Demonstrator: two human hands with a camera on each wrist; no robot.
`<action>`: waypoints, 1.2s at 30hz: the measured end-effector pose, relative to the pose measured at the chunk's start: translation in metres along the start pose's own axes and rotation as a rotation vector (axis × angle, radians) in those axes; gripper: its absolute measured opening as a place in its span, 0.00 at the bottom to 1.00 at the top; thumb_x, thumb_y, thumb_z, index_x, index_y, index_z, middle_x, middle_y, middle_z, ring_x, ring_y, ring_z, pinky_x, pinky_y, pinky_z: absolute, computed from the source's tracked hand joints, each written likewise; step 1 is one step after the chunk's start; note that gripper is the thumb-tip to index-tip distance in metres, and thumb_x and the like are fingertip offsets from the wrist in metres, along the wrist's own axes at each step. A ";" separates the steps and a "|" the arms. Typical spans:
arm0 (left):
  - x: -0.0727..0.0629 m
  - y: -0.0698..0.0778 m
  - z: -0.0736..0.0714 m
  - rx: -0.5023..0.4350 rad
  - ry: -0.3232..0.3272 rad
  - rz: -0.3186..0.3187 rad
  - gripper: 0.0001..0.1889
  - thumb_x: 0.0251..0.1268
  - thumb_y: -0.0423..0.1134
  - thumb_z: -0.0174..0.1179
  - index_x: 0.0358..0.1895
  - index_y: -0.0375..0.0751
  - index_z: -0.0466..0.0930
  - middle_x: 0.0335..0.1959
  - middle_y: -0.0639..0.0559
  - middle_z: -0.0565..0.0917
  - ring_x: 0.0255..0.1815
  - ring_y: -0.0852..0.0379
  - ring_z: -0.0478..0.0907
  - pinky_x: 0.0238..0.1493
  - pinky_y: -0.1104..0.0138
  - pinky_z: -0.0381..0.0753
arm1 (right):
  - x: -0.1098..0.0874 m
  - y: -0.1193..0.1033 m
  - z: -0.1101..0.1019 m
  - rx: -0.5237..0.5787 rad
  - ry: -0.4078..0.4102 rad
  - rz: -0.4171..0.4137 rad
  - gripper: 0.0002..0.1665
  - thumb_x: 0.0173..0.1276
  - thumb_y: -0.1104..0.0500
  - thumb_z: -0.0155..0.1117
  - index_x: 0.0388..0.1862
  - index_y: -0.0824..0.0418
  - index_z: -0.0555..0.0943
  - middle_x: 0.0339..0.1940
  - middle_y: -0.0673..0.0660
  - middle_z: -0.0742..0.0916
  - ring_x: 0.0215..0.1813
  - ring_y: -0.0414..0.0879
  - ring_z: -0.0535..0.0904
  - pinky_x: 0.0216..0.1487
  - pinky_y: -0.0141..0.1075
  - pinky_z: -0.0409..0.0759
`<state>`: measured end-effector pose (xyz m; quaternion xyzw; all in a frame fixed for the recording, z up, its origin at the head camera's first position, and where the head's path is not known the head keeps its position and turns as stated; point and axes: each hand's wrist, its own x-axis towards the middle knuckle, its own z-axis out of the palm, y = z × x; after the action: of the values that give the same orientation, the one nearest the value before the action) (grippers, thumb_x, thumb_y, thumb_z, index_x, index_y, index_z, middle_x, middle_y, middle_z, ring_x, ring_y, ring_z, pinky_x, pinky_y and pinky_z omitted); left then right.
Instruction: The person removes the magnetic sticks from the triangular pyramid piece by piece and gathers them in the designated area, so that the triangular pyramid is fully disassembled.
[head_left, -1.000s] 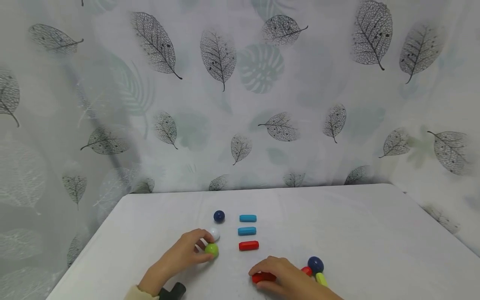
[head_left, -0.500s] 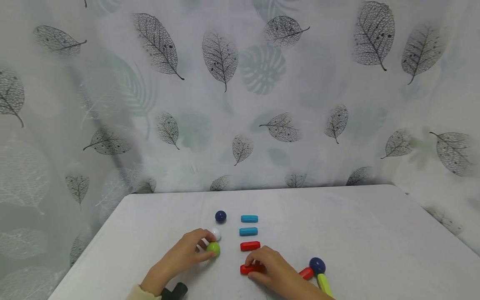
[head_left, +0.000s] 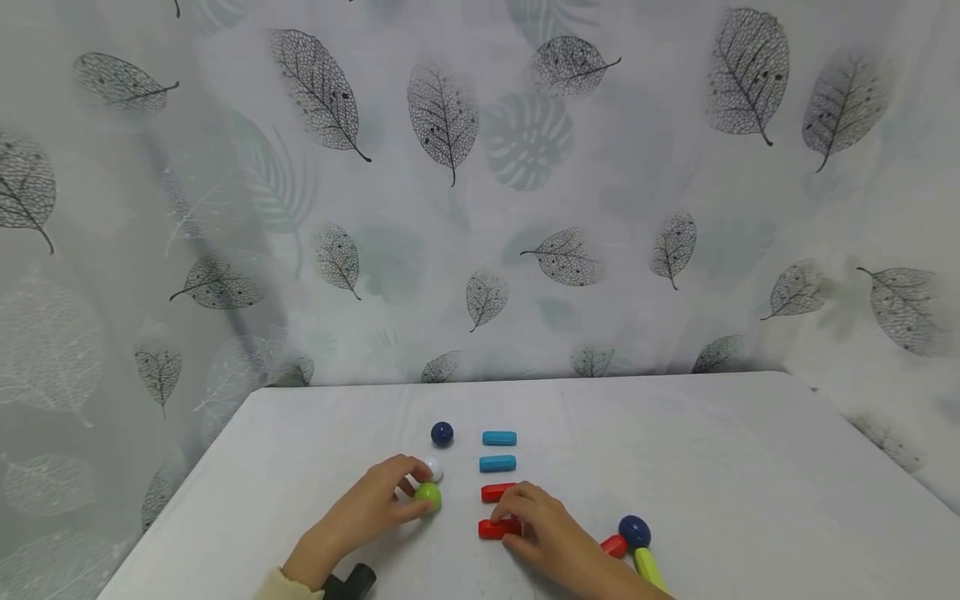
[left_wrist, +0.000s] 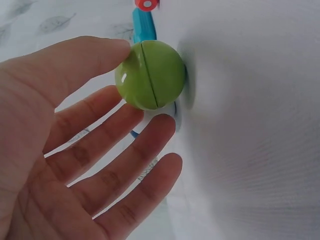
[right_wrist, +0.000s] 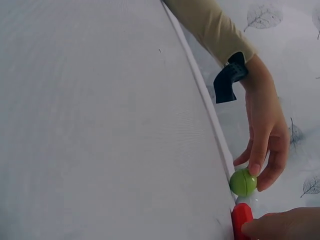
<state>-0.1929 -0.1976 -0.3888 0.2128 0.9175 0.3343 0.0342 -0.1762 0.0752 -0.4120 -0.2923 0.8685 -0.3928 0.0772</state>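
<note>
My left hand point(head_left: 375, 510) pinches a lime green ball point(head_left: 428, 497) with a seam round it, thumb on one side and fingertips on the other; the ball point(left_wrist: 150, 75) is down at the white table. A white ball point(head_left: 435, 468) lies just behind it, partly hidden by the fingers, and a navy ball point(head_left: 442, 434) farther back. To the right, my right hand point(head_left: 551, 533) holds a short red bar point(head_left: 491, 529) by its right end, thumb and fingers on it. Right behind this bar lies a second red bar point(head_left: 493, 493), partly covered by the fingers.
Two blue bars point(head_left: 498, 463) lie in line behind the red ones. Beside the right forearm are another navy ball point(head_left: 634, 532), a red bar point(head_left: 614, 547) and a yellow-green bar point(head_left: 648, 568). A leaf-print curtain point(head_left: 480, 208) hangs behind the table point(head_left: 712, 467).
My right hand has moved the red bar away from me and slightly left, up close to the other red bar. My left hand stays on the green ball.
</note>
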 end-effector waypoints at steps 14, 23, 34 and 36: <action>0.002 0.003 0.003 0.127 0.082 0.022 0.11 0.61 0.42 0.67 0.45 0.47 0.81 0.44 0.61 0.77 0.46 0.55 0.76 0.46 0.62 0.79 | -0.044 0.013 -0.046 -0.225 0.186 -0.165 0.11 0.62 0.64 0.69 0.41 0.50 0.82 0.47 0.45 0.80 0.49 0.42 0.73 0.46 0.34 0.80; 0.004 0.008 0.006 0.116 0.066 0.033 0.10 0.63 0.41 0.65 0.46 0.46 0.80 0.44 0.59 0.78 0.44 0.58 0.75 0.45 0.63 0.79 | -0.075 0.041 -0.072 -0.335 0.238 -0.110 0.13 0.59 0.58 0.73 0.41 0.48 0.81 0.47 0.46 0.79 0.48 0.44 0.72 0.45 0.44 0.73; 0.004 0.011 0.008 0.129 0.070 0.068 0.10 0.63 0.39 0.65 0.46 0.44 0.80 0.43 0.58 0.79 0.43 0.58 0.76 0.47 0.61 0.80 | -0.081 0.058 -0.086 -0.091 0.000 -0.058 0.11 0.60 0.68 0.65 0.43 0.62 0.81 0.41 0.54 0.83 0.39 0.39 0.73 0.32 0.29 0.75; 0.004 0.011 0.008 0.130 0.068 0.075 0.10 0.63 0.39 0.65 0.46 0.44 0.80 0.43 0.57 0.79 0.44 0.57 0.77 0.48 0.61 0.80 | -0.080 0.059 -0.085 -0.090 0.004 -0.097 0.11 0.60 0.69 0.66 0.43 0.63 0.81 0.40 0.55 0.83 0.38 0.39 0.74 0.31 0.29 0.76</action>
<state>-0.1908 -0.1832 -0.3876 0.2374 0.9293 0.2818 -0.0234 -0.1681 0.2057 -0.4053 -0.3364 0.8703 -0.3571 0.0428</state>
